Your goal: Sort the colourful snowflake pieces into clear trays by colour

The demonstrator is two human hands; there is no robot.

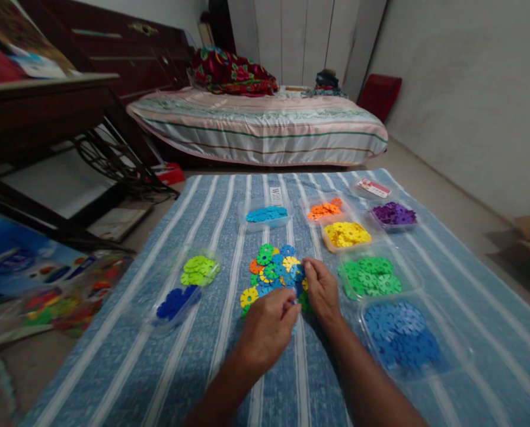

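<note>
Left hand [267,329]: curled at the near edge of the mixed pile [274,274], fingertips pinched together over a disc; whether anything sits between them cannot be told.
Right hand [322,290]: resting on the right side of the pile, fingers bent down onto the discs; pressing or grasping one, cannot tell which.
Mixed pile: loose on the striped cloth [229,367], between the two rows of trays; green, blue, yellow, orange discs overlapping.
Left trays: lime [199,270] and dark blue [176,301], near the pile.
Far trays: light blue [266,214], orange [326,209], yellow [347,234], purple [393,214].
Right trays: green [370,276] just beside the right hand; blue [402,335] beside the right forearm.
Risk, colour mix-up: several blues and two greens close in shade, and dim light; likely to land a disc in the wrong tray.
Risk, forearm sweep: blue tray touching or almost touching the right forearm; a careless reach could nudge it or spill it.
Risk, scatter: both hands crowding one small heap; a quick pull could flick neighbours across the cloth or into the green tray.
Risk, double pick: discs notched and overlapping; two could lift together and one drop on the way.
Risk, soft base: cloth liable to rumple under a dragging wrist and shift the light trays.
</note>
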